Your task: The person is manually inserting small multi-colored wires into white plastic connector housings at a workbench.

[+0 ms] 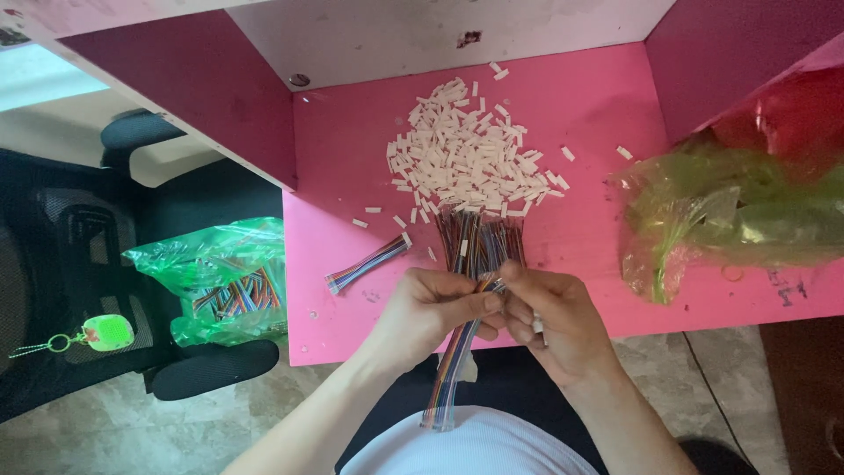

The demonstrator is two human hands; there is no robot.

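Note:
My left hand [432,310] and my right hand [549,312] meet at the front edge of a pink table [580,105]. Both pinch a flat multicoloured ribbon of wires [451,374] that hangs down toward my lap. My right hand also holds a small white plastic connector [537,326] by its fingertips. Just beyond my hands lies a bundle of loose coloured wires [479,239]. Further back is a heap of several white connectors [466,154]. One finished wire strip with a white end [367,263] lies to the left of my hands.
A green plastic bag of coloured wires [227,280] rests on a black office chair [79,264] at the left. A crumpled green bag [730,211] sits at the table's right. Dark red partition walls [193,88] flank the table on both sides.

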